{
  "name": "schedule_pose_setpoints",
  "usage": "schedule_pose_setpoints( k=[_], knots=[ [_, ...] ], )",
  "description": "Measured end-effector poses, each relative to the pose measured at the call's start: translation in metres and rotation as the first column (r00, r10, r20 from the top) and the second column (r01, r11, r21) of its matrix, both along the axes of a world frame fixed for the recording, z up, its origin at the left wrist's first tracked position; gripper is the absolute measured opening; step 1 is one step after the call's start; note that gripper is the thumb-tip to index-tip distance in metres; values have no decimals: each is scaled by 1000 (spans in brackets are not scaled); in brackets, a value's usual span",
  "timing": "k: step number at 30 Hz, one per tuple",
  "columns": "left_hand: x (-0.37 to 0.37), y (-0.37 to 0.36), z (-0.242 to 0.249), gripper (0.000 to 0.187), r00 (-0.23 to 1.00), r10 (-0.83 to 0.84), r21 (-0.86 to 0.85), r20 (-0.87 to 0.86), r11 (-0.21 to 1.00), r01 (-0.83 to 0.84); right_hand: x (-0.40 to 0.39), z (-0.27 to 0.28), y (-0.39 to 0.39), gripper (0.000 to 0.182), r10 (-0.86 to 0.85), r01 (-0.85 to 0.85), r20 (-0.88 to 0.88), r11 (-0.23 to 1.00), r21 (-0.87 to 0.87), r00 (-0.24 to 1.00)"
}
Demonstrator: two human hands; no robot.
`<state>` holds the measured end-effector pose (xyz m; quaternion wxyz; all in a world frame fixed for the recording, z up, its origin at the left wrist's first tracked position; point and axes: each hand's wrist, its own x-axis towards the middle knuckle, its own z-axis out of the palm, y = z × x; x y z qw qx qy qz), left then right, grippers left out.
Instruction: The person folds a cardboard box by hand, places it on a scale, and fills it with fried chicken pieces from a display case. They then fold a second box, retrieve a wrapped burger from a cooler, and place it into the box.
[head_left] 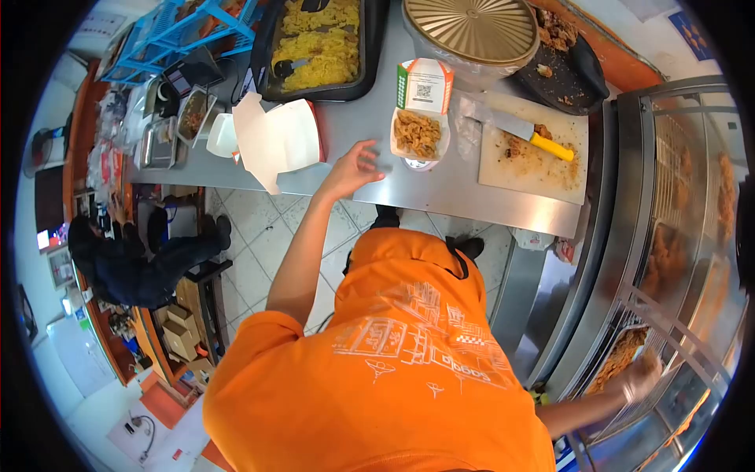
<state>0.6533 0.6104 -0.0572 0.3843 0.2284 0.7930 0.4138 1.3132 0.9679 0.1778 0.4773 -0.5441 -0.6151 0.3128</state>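
Observation:
My left hand (360, 169) is over the front part of the steel counter (314, 179), fingers apart and slightly curled, with nothing in them. Just right of it stands a small open carton (425, 85) filled with fried pieces (418, 134). To its left lies an open white box (295, 138) with raised flaps. At the far right, my right hand (641, 377) reaches into a glass-sided display case (621, 315), beside a tray of fried food (623, 358). That hand is blurred, and its fingers and anything they hold cannot be made out.
A knife with a yellow handle (553, 146) rests on a cutting board (535, 177). Behind are a black tray of yellow rice (324, 59), a large gold lid (470, 27) and a dark pan (578, 71). A person in dark clothes (126, 263) is at the left.

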Motion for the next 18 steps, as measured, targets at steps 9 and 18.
schedule_pose_setpoints(
  k=[9, 18],
  knots=[
    [-69, 14, -2, 65, 944, -329, -144, -39, 936, 320, -516, -200, -144, 13, 684, -730, 339, 683, 11, 646],
    [-54, -58, 70, 44, 968, -245, -36, -53, 969, 244, -491, -129, -113, 30, 639, -642, -128, 701, -310, 759]
  ],
)
